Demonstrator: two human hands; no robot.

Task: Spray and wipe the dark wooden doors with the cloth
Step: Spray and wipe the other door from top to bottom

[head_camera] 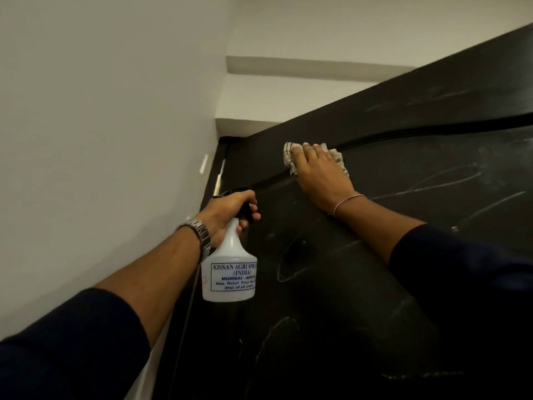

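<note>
1. The door [375, 241] fills the right and lower part of my view, dark, marked with pale streaks and smears. A groove [403, 137] runs across its upper part, rising from lower left to upper right; I take that as the long axis for the coming stroke.

2. The cloth [291, 157] lies flat on the door right on that groove, near the door's upper left corner. It shows on both sides of my right hand's fingers, the rest being hidden under the palm.

3. My right hand [320, 171] presses the cloth to the wood with fingers spread fairly straight, not bunched round it. From this hand the streaked, unwiped area lies mostly to its right and below it, along and under the groove.

4. My judgement: the next stroke should run from the hand rightward along the groove, since the thickest streaks sit that way. The right hand is already on the surface, so it is the one to move.

5. My left hand [230, 209] is wrapped round the neck of the bottle [230, 269], fingers curled at the trigger. It is below and left of the cloth hand, just off the door's left edge; I cannot tell if it touches the wood.

6. Beyond the left hand is the wall [101, 125], pale.
</note>
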